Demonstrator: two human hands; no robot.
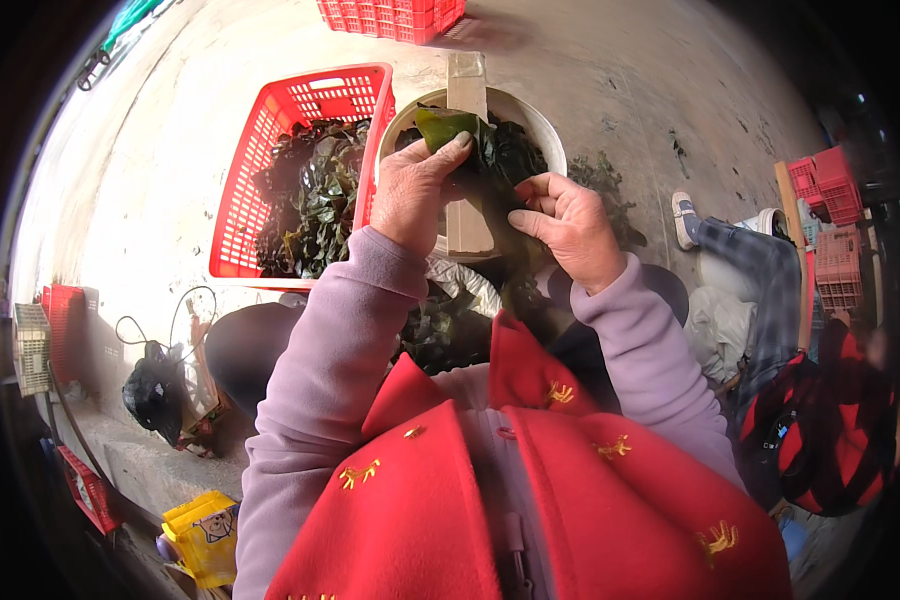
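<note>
Over a round white bucket, my left hand pinches a blade of seaweed between thumb and fingers. Its lit end is bright green, and the rest hangs down dark. My right hand is closed on the seaweed's other edge, though the fingertips partly hide the grip. A flat wooden board lies across the bucket, below my hands. Dark seaweed also fills part of the bucket. To the left, a red plastic basket holds a heap of seaweed. Another dark pile lies between my knees.
Another red crate stands beyond the bucket. Loose seaweed is scattered on the concrete floor to its right. A person's leg stretches in at the right, near stacked crates. A black bag and yellow bag are at the left.
</note>
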